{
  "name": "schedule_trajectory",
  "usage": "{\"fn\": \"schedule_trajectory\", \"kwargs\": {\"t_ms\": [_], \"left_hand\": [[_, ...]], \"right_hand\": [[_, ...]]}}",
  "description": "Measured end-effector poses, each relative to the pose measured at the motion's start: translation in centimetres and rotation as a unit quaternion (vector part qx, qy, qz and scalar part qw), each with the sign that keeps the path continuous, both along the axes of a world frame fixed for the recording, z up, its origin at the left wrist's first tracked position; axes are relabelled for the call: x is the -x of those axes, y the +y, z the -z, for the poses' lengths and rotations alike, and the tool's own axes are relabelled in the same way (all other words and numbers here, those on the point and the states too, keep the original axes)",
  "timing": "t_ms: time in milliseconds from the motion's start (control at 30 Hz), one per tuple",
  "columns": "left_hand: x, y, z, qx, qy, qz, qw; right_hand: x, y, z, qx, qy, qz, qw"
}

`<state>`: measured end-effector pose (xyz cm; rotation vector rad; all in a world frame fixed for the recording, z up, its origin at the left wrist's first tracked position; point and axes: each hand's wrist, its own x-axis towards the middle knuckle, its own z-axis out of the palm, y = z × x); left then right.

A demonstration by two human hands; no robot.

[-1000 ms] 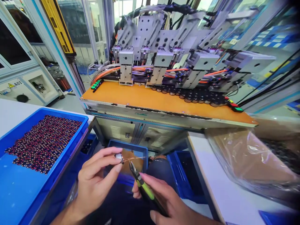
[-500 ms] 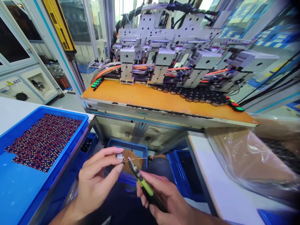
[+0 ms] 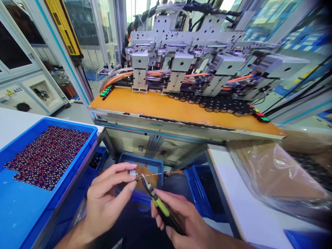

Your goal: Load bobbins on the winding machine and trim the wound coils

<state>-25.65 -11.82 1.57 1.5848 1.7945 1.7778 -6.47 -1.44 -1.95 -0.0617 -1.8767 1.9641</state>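
Note:
My left hand pinches a small silver and black part between thumb and fingers. Thin copper-coloured wires stick out from its right side. My right hand is closed around cutters with green and black handles. The metal jaw tips lie at the wires, close to the part; whether they touch the wires cannot be made out.
A blue tray with many small dark parts sits at left. Ahead, a machine stands over an orange board with rows of black parts. A plastic-covered box lies at right; a blue bin is below.

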Motion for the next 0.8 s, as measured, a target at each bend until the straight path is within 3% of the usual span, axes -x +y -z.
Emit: {"fn": "schedule_trajectory", "kwargs": {"t_ms": [233, 367, 533, 800], "left_hand": [[0.0, 0.0, 0.2, 0.007, 0.0, 0.003, 1.0], [0.0, 0.0, 0.4, 0.009, 0.002, 0.009, 1.0], [0.4, -0.2, 0.8, -0.003, 0.02, 0.053, 0.998], [0.2, -0.2, 1.8, -0.104, -0.042, 0.084, 0.99]], "right_hand": [[0.1, -0.2, 0.1, -0.013, -0.018, 0.034, 0.999], [0.1, -0.1, 0.4, -0.009, -0.092, 0.039, 0.995], [0.0, 0.4, -0.9, 0.043, -0.187, 0.059, 0.98], [-2.1, 1.0, -2.4, 0.035, -0.097, 0.013, 0.995]]}}
